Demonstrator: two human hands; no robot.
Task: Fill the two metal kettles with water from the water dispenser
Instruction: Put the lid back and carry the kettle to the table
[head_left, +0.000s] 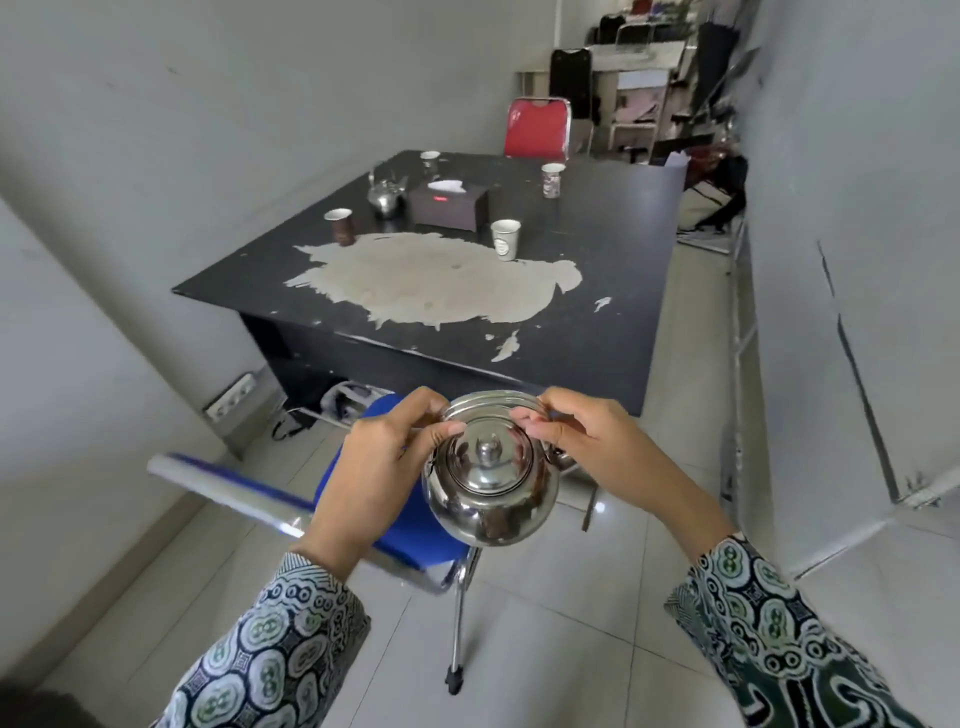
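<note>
Two hands hold one metal kettle (491, 480) in the air, and the black table (597, 312) serves as the marker for everything else. The held kettle hangs on the near side of the table, just short of its front edge and above the floor tiles, with its lid (488, 460) on and the knob facing up toward the camera. Its curved handle (488, 399) stands at the far side of the body, close to the table edge. The left hand (382, 467) comes in from the kettle's left, fingers curled and pinching the handle's left end, thumb tip resting against the rim by the lid. The right hand (582, 441) comes in from the kettle's right and pinches the handle's right end with bent fingers. So the kettle sits between the two hands, slightly below the fingertips, and both hands are clamped on its handle.

A second kettle (387, 195) stands on the table's far left part, right beside a dark tissue box (449, 207). Four paper cups are on the tabletop: one (340, 224) near the left edge, one (505, 238) toward the middle beside the large worn pale patch (436, 278), one (552, 179) further back, one (430, 160) at the far edge. A blue chair (415, 530) stands on the near side of the table, under the held kettle and the left hand. A red chair (537, 127) stands beyond the table's far edge.
</note>
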